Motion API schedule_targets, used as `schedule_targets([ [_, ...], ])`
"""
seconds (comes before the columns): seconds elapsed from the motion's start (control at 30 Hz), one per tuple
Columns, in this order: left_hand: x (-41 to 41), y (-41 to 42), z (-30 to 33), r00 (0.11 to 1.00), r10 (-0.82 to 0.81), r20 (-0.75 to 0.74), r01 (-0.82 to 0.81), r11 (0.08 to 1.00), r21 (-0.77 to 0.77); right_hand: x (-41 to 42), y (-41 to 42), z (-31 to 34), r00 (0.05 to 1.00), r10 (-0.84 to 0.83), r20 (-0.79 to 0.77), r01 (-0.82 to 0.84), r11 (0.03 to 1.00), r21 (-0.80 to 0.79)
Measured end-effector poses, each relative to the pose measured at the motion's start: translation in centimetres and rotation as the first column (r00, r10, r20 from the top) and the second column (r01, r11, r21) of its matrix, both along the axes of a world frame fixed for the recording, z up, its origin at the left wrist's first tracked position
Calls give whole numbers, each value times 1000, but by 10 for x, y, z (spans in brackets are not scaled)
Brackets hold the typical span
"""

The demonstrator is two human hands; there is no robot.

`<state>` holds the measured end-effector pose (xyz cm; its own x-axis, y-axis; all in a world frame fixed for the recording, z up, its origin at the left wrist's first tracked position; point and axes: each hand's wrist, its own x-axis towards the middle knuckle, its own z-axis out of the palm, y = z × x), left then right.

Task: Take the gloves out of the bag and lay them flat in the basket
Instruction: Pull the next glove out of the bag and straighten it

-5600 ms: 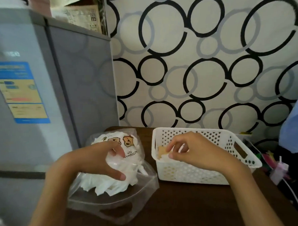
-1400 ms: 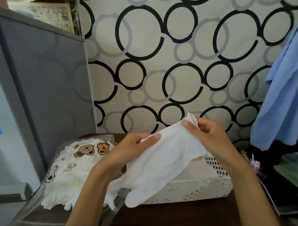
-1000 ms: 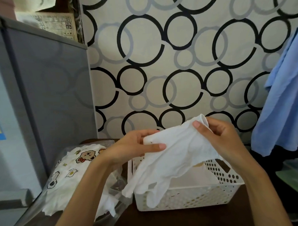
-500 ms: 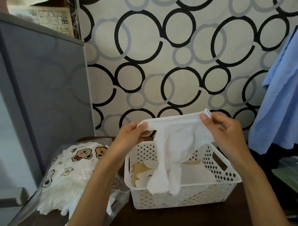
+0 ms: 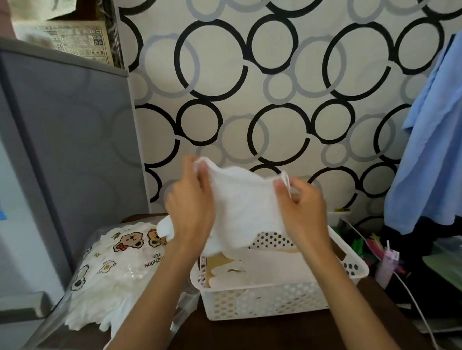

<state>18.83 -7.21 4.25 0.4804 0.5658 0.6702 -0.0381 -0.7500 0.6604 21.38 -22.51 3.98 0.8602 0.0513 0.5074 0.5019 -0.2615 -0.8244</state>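
Left hand (image 5: 193,211) pinching one corner of a white glove (image 5: 244,211) at its cuff, thumb and fingers closed on the fabric; right hand (image 5: 301,211) pinching the other corner the same way, remaining fingers loosely curled. Glove stretched between both, held up in the air above the back half of the white basket (image 5: 283,297), its finger end drooping toward the rim on the left. Inside the basket, at least one glove (image 5: 268,268) lying flat already over a tan card. Bag (image 5: 115,275) just beside the basket on the left, clear plastic with bear prints, still holding a heap of gloves spilling toward its open mouth. Likely trouble from here: limp fabric folding under itself on the way down, fingers bunching or catching on the perforated wall, leaving the glove creased rather than flat; also a trailing end hanging over the rim if lowered too far left. Possible sliding of the light basket on the dark table (image 5: 245,338) if pressed at an angle. Around: grey fridge (image 5: 51,156) at left, circle-patterned wall behind, blue cloth (image 5: 435,152) hanging at right, white cable (image 5: 415,307) and small clutter near the basket's right side, none of it across the way down.
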Motion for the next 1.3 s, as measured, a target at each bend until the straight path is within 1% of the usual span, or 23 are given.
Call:
schedule_targets([
  [0.03,8,1,-7,986,-35,-163,49,995,83,8,-12,-9,994,-14,-107,2,994,-111],
  [0.1,24,1,-24,876,-98,-473,205,962,181,27,-31,-29,958,-73,-276,-18,949,-315],
  [0.13,32,0,-32,803,-110,-586,278,938,205,36,-38,-37,944,-115,-311,-22,914,-406],
  [0.2,44,-5,-46,689,-95,-719,366,901,232,49,-46,-49,933,-187,-308,-29,814,-581],
  [0.3,53,-12,-60,641,-31,-767,401,865,301,56,-51,-55,935,-232,-269,-38,686,-726],
  [0.43,60,-17,-61,658,150,-738,396,765,509,60,-50,-55,940,-302,-156,28,527,-850],
  [0.5,61,-17,-58,673,202,-712,386,725,570,61,-49,-57,947,-303,-102,54,466,-883],
  [0.6,55,-18,-49,717,208,-666,327,743,584,60,-48,-58,958,-276,-82,50,440,-897],
  [0.67,48,-14,-43,727,164,-667,293,804,517,56,-48,-55,964,-261,-60,63,438,-897],
  [0.7,45,-11,-41,701,124,-702,307,836,454,53,-48,-54,970,-244,-16,97,443,-891],
  [0.73,42,-7,-40,648,80,-757,344,857,385,51,-47,-53,976,-215,38,134,452,-882],
  [0.77,39,-4,-40,573,46,-818,395,859,326,49,-46,-52,982,-174,77,151,462,-874],
  [0.8,36,-4,-41,495,40,-868,442,848,291,47,-44,-52,990,-120,74,122,473,-872],
  [0.83,34,-5,-44,426,61,-903,477,832,282,47,-41,-53,998,-57,15,41,477,-878],
  [0.87,32,-8,-48,371,97,-924,506,812,289,48,-37,-55,996,0,-89,-79,450,-890],
  [0.9,30,-12,-51,324,132,-937,530,795,295,50,-35,-59,976,31,-218,-212,392,-895],
  [0.97,30,-16,-55,268,143,-953,563,779,276,53,-32,-64,902,8,-432,-418,268,-868],
  [1.0,31,-15,-55,254,131,-958,569,781,257,56,-33,-66,870,-23,-492,-475,225,-851],
  [1.03,31,-14,-53,246,121,-962,567,787,244,59,-35,-66,848,-48,-528,-510,195,-838],
  [1.1,31,-8,-47,258,126,-958,551,795,253,65,-38,-65,817,-59,-574,-557,180,-811],
  [1.17,32,-4,-42,298,185,-937,523,789,322,70,-39,-64,783,-55,-619,-602,182,-777],
  [1.23,33,-5,-41,393,294,-871,499,727,471,73,-40,-64,767,-55,-639,-620,189,-761],
  [1.3,34,-9,-40,517,339,-786,476,649,593,72,-40,-60,806,-15,-592,-580,181,-794],
])
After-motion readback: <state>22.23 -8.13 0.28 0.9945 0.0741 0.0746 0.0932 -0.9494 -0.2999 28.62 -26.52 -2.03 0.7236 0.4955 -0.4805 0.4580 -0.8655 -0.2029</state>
